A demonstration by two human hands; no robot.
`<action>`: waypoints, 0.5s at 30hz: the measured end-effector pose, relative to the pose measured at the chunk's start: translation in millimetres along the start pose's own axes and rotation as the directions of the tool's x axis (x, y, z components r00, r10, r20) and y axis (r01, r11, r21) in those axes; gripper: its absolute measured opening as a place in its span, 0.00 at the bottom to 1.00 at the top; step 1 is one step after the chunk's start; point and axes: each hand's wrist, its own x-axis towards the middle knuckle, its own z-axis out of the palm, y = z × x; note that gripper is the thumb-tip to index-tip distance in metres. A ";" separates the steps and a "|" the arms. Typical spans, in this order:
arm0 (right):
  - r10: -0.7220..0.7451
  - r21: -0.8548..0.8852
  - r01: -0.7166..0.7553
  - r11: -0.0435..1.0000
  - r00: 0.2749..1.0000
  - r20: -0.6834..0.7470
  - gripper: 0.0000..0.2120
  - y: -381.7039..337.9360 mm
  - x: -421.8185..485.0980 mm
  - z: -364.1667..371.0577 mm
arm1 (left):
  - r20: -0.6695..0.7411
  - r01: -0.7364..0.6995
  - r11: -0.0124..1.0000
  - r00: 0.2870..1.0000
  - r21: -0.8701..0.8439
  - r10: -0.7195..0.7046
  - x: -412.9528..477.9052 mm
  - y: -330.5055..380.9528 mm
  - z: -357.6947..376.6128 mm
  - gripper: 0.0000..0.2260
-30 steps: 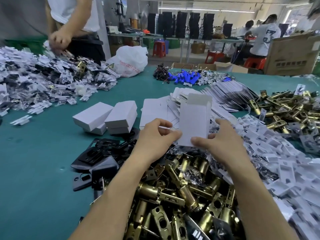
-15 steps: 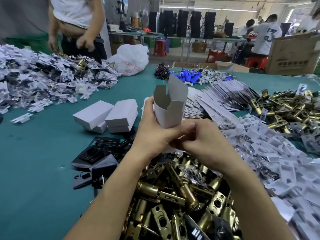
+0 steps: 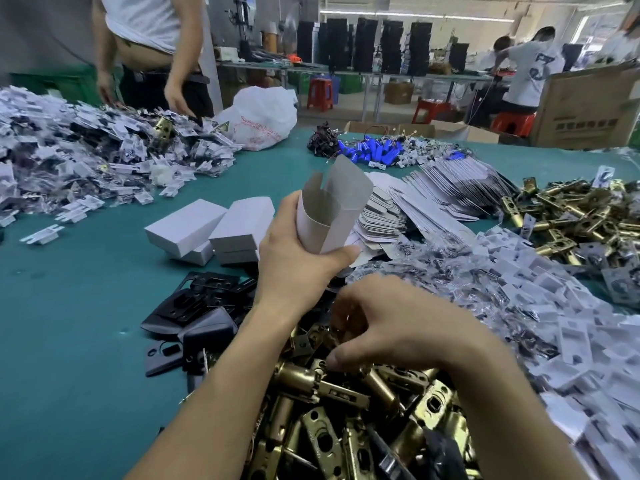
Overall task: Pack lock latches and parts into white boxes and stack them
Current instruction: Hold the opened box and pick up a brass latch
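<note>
Head view: your left hand (image 3: pixel 298 268) grips a partly opened white cardboard box (image 3: pixel 332 209), thumb across its front. The box's open end is up with the flaps standing, and it is held clear of the surface. Your right hand (image 3: pixel 398 327) is just below and right of the left, fingers curled down into the heap of brass lock latches (image 3: pixel 346 410). It's blurred there, so I can't tell if a latch is pinched. The heap sits under both forearms on the teal surface (image 3: pixel 69 341).

Left of your left hand: closed white boxes (image 3: pixel 214 230), stacked. Black metal plates (image 3: pixel 197 306) lie just nearer you.

Beyond the held box: fanned flat white box blanks (image 3: pixel 433 199).

Right of your right hand: a spread of small bagged parts on white cards (image 3: pixel 519 306), with a second brass latch pile (image 3: pixel 571 216) beyond it.
</note>
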 end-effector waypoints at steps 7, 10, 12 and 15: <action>-0.043 0.415 0.084 0.906 0.993 -0.108 0.12 19.7 -25.9 -32.5 | 0.077 -0.051 0.960 0.997 0.274 0.031 -0.5 -3.8 -3.7 0.37; -0.013 0.653 0.169 0.738 0.972 -0.236 0.17 26.5 -34.1 -41.4 | 0.111 -0.053 0.914 0.994 0.402 0.009 -0.2 -4.5 -6.0 0.37; 0.058 0.748 0.244 0.617 0.934 -0.353 0.18 29.7 -34.9 -45.1 | 0.164 -0.070 0.893 0.987 0.444 -0.004 -0.9 -3.1 -5.3 0.38; 0.147 0.772 0.408 0.488 0.834 -0.533 0.17 31.1 -31.3 -46.9 | 0.272 -0.124 0.904 0.962 0.409 0.009 -4.0 1.2 -2.9 0.42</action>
